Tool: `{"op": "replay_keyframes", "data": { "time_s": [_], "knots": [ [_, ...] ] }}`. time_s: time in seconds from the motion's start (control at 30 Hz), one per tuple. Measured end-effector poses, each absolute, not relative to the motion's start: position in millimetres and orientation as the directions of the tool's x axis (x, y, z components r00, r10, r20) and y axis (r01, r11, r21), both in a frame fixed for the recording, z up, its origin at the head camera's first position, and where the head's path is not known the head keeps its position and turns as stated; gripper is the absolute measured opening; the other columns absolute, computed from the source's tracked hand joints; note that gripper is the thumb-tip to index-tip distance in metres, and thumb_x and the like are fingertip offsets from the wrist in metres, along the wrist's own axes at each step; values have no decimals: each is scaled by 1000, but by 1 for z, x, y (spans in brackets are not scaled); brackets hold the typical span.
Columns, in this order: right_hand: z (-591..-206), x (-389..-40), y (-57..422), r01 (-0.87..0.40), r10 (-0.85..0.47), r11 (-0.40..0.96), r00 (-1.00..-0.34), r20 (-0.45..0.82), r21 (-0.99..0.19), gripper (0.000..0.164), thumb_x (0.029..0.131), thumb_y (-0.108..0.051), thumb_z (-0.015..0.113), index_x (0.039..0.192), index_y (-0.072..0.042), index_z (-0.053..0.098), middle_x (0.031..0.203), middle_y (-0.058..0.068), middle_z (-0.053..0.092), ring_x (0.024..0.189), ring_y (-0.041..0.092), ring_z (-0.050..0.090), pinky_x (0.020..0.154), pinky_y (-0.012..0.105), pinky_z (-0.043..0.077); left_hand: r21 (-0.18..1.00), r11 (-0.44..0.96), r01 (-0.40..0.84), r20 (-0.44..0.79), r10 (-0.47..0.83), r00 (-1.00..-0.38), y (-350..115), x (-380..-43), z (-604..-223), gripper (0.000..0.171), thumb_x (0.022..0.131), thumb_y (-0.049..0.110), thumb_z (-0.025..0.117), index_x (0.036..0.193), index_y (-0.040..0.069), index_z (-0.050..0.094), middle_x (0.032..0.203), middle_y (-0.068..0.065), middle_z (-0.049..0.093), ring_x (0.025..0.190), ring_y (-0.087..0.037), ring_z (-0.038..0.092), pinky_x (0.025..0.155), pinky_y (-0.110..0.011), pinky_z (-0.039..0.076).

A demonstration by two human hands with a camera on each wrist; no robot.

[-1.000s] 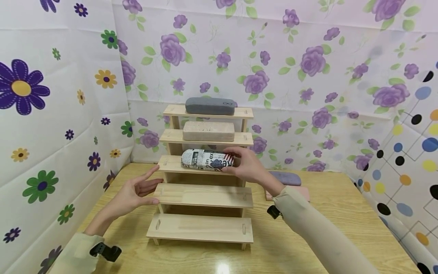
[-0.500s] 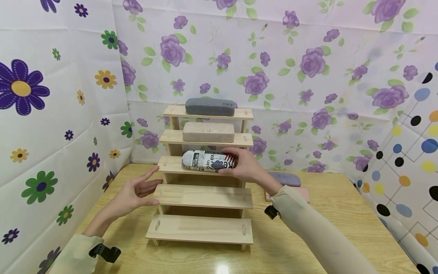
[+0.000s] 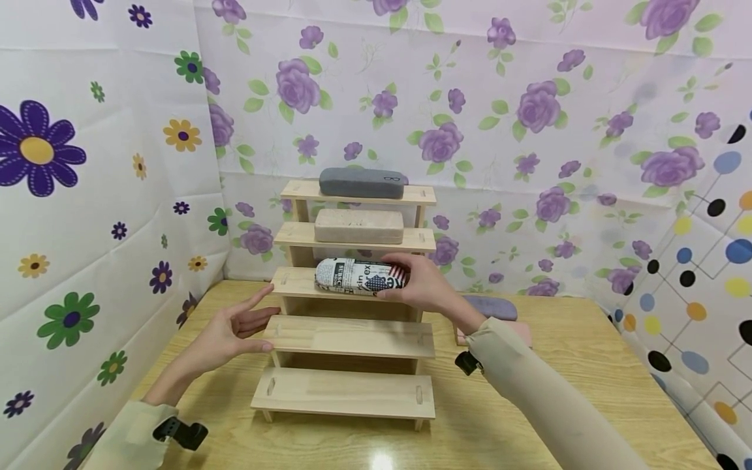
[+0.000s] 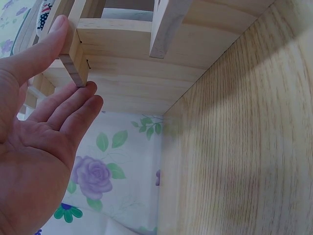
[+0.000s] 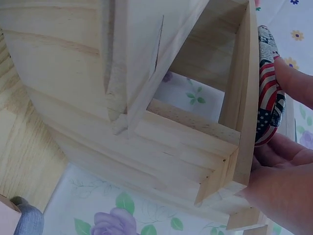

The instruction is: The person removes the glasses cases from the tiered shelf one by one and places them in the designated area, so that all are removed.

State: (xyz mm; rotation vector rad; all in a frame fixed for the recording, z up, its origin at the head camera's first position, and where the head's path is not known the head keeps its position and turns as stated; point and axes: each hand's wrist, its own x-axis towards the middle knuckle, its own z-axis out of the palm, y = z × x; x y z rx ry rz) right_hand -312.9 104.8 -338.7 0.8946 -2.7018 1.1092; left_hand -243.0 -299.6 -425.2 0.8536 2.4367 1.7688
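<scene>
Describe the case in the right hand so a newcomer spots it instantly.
On the table stands a five-tier wooden rack. At its middle tier, the right hand holds the printed case. Unlike the gray case and beige case above, this one carries black-and-white lettering and flag patterns.

- A booth-like nook; whether in a home or studio, unclear
- Flowered sheets (image 3: pixel 376 65) and a dotted sheet (image 3: pixel 705 294) walling three sides
- Wood-grain counter (image 3: pixel 587 352) between them

The rack (image 3: pixel 352 336) is smooth wood; the tabletop (image 3: pixel 593 352) looks glossy.
</scene>
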Motion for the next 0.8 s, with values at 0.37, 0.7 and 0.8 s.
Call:
{"op": "replay_keyframes", "data": {
  "time_s": [0.37,0.7,0.8],
  "knots": [
    [-340,-312,102,-511,-447,538,-847,287,-670,71,79,-25,95,141,-8,66,119,8,71,98,22,66,86,39,57,888,211,408,292,427,-856,-299,-243,-424,105,86,-2,86,169,15,25,152,-31,48,138,-41,48,104,-34,52],
    [-342,-307,102,-485,-425,438,-854,300,-757,69,78,-16,95,140,-3,67,112,10,73,92,22,69,77,34,60,885,204,419,302,434,-849,-300,-243,-426,105,86,-3,85,169,14,25,153,-34,45,139,-41,47,104,-32,52],
    [-342,-306,103,-474,-418,410,-857,301,-780,69,78,-13,94,140,-2,66,114,12,72,96,24,69,79,33,61,885,203,419,302,433,-849,-300,-243,-426,105,86,-3,85,169,14,25,153,-33,46,139,-36,49,104,-31,52]
  ]
}}
